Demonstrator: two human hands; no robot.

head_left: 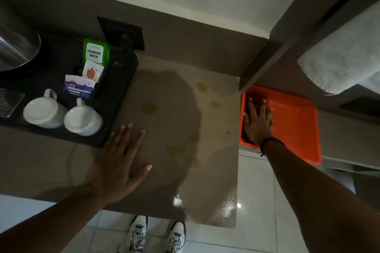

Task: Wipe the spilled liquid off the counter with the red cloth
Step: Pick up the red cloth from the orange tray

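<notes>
Several yellowish spill spots (pixel 148 107) dot the beige counter (pixel 218 170), with more near its right side and the middle front. My left hand (pixel 121 162) lies flat on the counter, fingers spread, left of the spots. My right hand (pixel 258 121) reaches into an orange tray (pixel 298 125) that sits lower, right of the counter. Its spread fingers rest on a darker red patch (pixel 255 96) in the tray's left end, which looks like the red cloth. The hand hides most of it.
A black tray (pixel 115 96) on the left holds two upturned white mugs (pixel 82 119) and tea sachets (pixel 95 52). A metal kettle (pixel 18 47) stands far left. A vertical panel (pixel 267 57) and a folded white towel (pixel 345 57) are on the right. Below are tiled floor and my shoes.
</notes>
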